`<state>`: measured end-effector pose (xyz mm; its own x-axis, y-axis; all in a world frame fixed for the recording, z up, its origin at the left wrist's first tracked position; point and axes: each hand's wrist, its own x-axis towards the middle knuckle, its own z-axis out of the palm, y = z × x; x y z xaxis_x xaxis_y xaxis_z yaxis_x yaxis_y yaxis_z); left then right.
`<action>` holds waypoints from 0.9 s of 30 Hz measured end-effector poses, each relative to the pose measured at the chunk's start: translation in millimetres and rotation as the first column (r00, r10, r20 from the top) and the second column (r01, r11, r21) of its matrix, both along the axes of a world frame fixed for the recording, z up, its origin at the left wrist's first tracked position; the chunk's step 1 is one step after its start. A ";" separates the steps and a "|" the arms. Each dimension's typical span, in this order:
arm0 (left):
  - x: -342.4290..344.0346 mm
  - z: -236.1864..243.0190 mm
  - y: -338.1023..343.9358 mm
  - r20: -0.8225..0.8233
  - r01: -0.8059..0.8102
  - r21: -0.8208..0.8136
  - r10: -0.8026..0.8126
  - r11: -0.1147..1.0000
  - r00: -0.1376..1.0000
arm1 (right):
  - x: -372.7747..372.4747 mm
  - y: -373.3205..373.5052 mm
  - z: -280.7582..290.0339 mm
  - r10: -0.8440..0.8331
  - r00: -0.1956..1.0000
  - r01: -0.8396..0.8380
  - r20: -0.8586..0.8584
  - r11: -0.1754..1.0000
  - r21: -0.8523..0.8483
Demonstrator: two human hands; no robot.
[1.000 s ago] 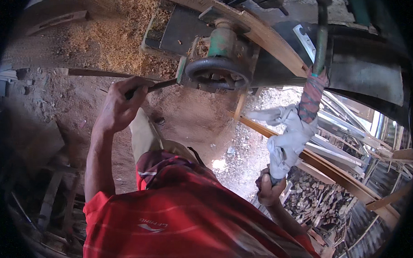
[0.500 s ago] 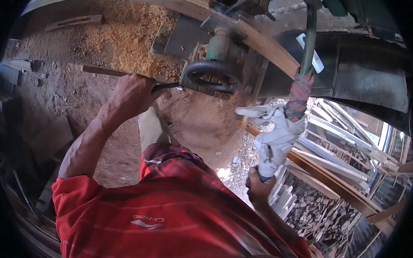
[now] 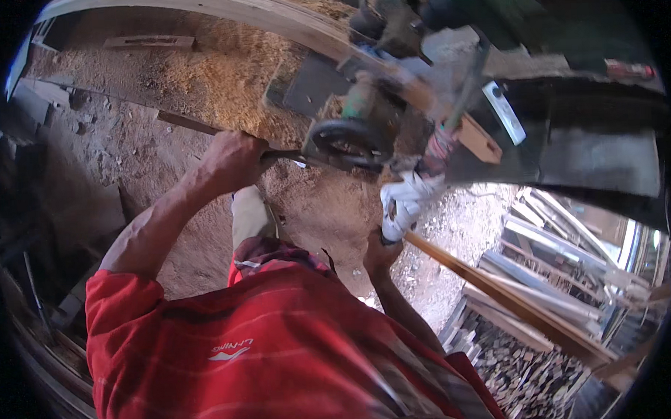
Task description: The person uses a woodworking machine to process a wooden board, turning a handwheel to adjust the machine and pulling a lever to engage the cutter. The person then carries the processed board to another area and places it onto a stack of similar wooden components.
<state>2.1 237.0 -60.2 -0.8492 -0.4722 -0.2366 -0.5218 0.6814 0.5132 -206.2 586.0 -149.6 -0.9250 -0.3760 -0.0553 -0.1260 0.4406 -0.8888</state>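
My bare left hand is closed around a dark metal bar that reaches toward a black handwheel below a green machine post. A white glove covers my right hand, whose fingers wrap the lower end of a lever grip bound in reddish cloth. From that grip the lever's rod rises, smeared by motion. Just behind the grip lies the end of a long wooden strip, which runs from the upper left past the post.
Sawdust heaps over the ground at the upper left, beside a slotted wood piece. On the dark machine surface to the right rests a white flat piece. Planks and piled offcuts fill the lower right.
My right hand has swung the cloth-bound lever to the left, nearer the handwheel. My left hand keeps its hold on the bar; the whole view has shifted slightly.
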 end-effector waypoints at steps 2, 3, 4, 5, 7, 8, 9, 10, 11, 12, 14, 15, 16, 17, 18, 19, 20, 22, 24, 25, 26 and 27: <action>3.9 -3.8 0.8 -0.047 0.001 -0.016 -0.001 1.000 0.999 | -2.9 4.1 2.9 0.021 0.999 -0.020 -0.041 0.999 0.041; 5.1 -2.5 -2.6 -0.063 0.000 -0.034 -0.003 0.999 0.998 | -2.6 -0.3 17.1 0.055 0.998 -0.054 -0.007 0.996 0.068; 1.1 2.3 -3.3 0.020 0.001 -0.056 0.000 0.998 1.000 | -2.4 -4.4 29.4 0.089 0.996 -0.091 0.028 0.991 0.094; -1.5 8.7 -2.0 0.047 -0.012 -0.039 0.014 0.999 0.999 | -3.2 -4.3 35.4 0.099 0.992 -0.106 0.081 0.991 0.083; -4.5 22.0 -1.9 0.101 -0.047 -0.005 0.047 0.999 0.994 | -5.6 -6.3 45.1 0.128 0.974 -0.141 0.185 0.988 0.058; -4.3 19.1 -1.8 0.089 -0.029 -0.018 0.030 0.999 0.996 | -5.4 -6.1 52.5 0.130 0.958 -0.154 0.255 0.985 0.078; -2.4 13.2 -3.2 0.077 -0.014 -0.033 0.016 0.999 0.997 | -4.8 -3.7 49.6 0.103 0.970 -0.126 0.222 0.988 0.091; -1.8 10.8 -3.8 0.066 -0.002 -0.048 0.005 0.999 0.998 | -4.4 -2.8 43.8 0.079 0.979 -0.100 0.189 0.990 0.102; -2.2 12.8 -2.9 0.053 -0.001 -0.045 0.004 0.999 0.999 | -3.1 -2.8 37.7 0.053 0.986 -0.071 0.159 0.991 0.111; -1.7 16.3 -1.0 0.040 -0.003 -0.043 0.005 0.999 0.999 | -2.8 -2.4 32.9 0.046 0.989 -0.064 0.144 0.990 0.126; -2.3 17.4 0.8 0.036 -0.013 -0.033 0.014 0.999 0.999 | -3.3 -1.4 26.4 0.032 0.993 -0.051 0.115 0.984 0.169; -2.0 13.8 0.8 0.045 -0.021 -0.023 0.022 1.000 0.999 | -2.1 -2.0 23.2 0.027 0.996 -0.040 0.082 0.987 0.154; -1.0 9.7 0.6 0.055 -0.030 -0.014 0.031 0.999 0.998 | 1.1 -2.8 19.5 0.023 0.999 -0.030 0.049 0.990 0.139; 1.9 4.7 2.6 0.010 -0.038 -0.015 0.038 0.999 0.999 | 2.3 -6.2 20.2 0.028 0.999 -0.030 0.023 0.994 0.109; 5.8 -1.3 4.6 -0.033 -0.045 -0.016 0.045 0.999 0.998 | 4.4 -9.1 20.8 0.030 1.000 -0.030 0.000 0.996 0.079; 7.9 -4.7 6.2 -0.075 -0.053 -0.015 0.052 0.998 0.996 | 6.4 -10.2 22.5 0.034 0.999 -0.034 -0.004 0.998 0.046; 6.1 -5.4 7.2 -0.064 -0.057 -0.011 0.057 0.998 0.996 | 7.5 -10.6 24.4 0.032 0.999 -0.032 -0.005 0.999 0.016; 3.9 -1.9 10.4 -0.044 -0.066 -0.003 0.066 0.998 0.997 | 1.2 0.5 1.8 0.070 0.997 -0.069 -0.027 0.997 0.031; 2.0 0.0 9.0 -0.055 -0.063 -0.003 0.063 0.998 0.996 | -3.1 -5.4 -0.4 0.062 0.996 -0.059 -0.063 0.997 0.045; 0.6 1.0 9.1 -0.062 -0.056 -0.002 0.056 0.998 0.997 | -2.6 -11.6 -5.1 0.031 0.996 -0.027 -0.081 0.998 0.057; -1.1 2.9 9.4 -0.024 -0.047 -0.003 0.047 0.999 0.999 | 0.7 -16.6 -5.3 -0.007 0.995 0.014 -0.097 0.997 0.070; 0.9 8.6 7.9 0.015 -0.049 -0.011 0.049 0.999 0.999 | 2.5 -24.5 2.8 0.006 0.996 -0.002 -0.087 0.999 0.049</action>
<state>3.0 244.9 -51.6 -0.8210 -0.5158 -0.2447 -0.5629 0.6597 0.4979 -203.7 561.5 -146.8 -0.9257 -0.3783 0.0068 -0.2034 0.4825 -0.8519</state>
